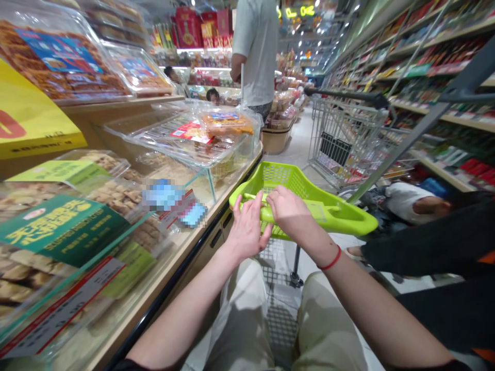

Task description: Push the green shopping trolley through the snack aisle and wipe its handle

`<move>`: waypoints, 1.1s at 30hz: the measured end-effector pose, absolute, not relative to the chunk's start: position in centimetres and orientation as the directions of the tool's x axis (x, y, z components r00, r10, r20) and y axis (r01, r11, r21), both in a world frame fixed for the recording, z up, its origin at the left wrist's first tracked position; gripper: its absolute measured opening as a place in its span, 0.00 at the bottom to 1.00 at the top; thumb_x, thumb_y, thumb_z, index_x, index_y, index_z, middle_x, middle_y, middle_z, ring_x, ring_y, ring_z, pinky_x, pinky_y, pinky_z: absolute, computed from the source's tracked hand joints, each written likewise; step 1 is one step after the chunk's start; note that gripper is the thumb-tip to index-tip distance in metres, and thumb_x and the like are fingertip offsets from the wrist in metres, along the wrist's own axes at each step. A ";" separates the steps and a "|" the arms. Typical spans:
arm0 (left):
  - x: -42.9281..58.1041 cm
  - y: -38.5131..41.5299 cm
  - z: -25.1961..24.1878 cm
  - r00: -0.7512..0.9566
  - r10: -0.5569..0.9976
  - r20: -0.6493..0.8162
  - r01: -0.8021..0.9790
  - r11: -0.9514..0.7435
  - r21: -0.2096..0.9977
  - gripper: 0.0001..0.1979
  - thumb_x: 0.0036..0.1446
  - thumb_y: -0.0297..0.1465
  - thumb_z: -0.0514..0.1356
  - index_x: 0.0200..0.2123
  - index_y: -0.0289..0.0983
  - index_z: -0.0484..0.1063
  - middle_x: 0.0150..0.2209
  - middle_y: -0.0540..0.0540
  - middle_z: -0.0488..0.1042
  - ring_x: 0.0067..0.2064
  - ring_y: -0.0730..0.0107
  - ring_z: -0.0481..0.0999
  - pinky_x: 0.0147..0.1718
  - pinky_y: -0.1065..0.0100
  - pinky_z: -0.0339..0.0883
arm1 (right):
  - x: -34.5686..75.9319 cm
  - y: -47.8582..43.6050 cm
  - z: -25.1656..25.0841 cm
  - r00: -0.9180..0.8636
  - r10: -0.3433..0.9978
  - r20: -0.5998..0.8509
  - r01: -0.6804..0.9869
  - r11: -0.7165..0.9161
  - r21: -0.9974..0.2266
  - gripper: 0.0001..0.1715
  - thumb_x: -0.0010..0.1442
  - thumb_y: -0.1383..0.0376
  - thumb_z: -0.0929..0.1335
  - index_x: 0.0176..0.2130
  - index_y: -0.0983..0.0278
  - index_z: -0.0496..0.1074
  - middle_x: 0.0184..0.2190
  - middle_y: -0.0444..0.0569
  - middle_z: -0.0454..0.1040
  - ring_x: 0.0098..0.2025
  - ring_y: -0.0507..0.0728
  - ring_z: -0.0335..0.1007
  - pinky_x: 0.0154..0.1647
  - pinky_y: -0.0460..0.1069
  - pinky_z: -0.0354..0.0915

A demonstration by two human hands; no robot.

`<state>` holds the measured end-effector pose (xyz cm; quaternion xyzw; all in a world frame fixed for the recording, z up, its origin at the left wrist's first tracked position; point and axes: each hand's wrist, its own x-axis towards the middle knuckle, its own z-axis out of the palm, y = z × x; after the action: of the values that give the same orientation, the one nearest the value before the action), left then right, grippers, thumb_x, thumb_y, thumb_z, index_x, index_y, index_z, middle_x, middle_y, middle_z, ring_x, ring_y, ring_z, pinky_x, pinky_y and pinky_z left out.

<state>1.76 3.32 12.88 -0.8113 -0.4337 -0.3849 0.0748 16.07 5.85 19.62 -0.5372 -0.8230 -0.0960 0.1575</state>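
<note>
A lime-green plastic shopping basket (305, 198) sits in front of me, with its handles folded together across the middle. My right hand (289, 211) closes over the green handle (251, 200). My left hand (247, 230) is just beside it, with its fingers curled against the same handle. A red string bracelet (330, 259) circles my right wrist. The basket rests on a wire shopping cart (279, 322), and its lower part is partly hidden by my hands.
On the left stands a glass-edged display counter (193, 242) with lidded trays of baked snacks. A person in a pale T-shirt (257, 56) stands up the aisle. To the right are another shopping cart (348, 139), a person's black sleeve (421, 247) and packed shelves (436, 77).
</note>
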 end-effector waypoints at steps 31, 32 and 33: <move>1.1 3.4 13.1 0.321 0.656 0.683 0.736 -0.626 0.256 0.40 0.53 0.27 0.54 0.68 0.33 0.43 0.52 0.40 0.71 0.57 0.55 0.67 0.67 0.43 0.39 | 25.3 1.7 14.1 -0.760 0.303 0.575 0.509 0.827 0.238 0.30 0.67 0.76 0.60 0.66 0.62 0.62 0.63 0.56 0.67 0.69 0.61 0.55 0.66 0.63 0.62; 1.1 3.4 13.1 0.318 0.653 0.687 0.737 -0.626 0.255 0.40 0.52 0.26 0.54 0.68 0.33 0.45 0.51 0.41 0.71 0.57 0.55 0.67 0.67 0.43 0.40 | 26.8 1.5 14.0 -0.754 0.326 0.570 0.526 0.820 0.227 0.31 0.67 0.76 0.59 0.66 0.61 0.60 0.63 0.56 0.67 0.68 0.61 0.56 0.67 0.64 0.62; 1.2 3.4 13.1 0.313 0.652 0.691 0.738 -0.625 0.255 0.39 0.52 0.26 0.54 0.67 0.33 0.46 0.50 0.41 0.71 0.56 0.55 0.67 0.67 0.43 0.40 | 28.2 1.3 14.0 -0.752 0.337 0.566 0.529 0.821 0.215 0.31 0.68 0.75 0.60 0.67 0.61 0.59 0.63 0.56 0.67 0.68 0.62 0.57 0.66 0.64 0.62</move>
<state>1.17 3.43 13.09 -0.8084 -0.4297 -0.3986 0.0543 28.24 1.27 14.00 -0.2360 -0.9177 -0.1844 0.2610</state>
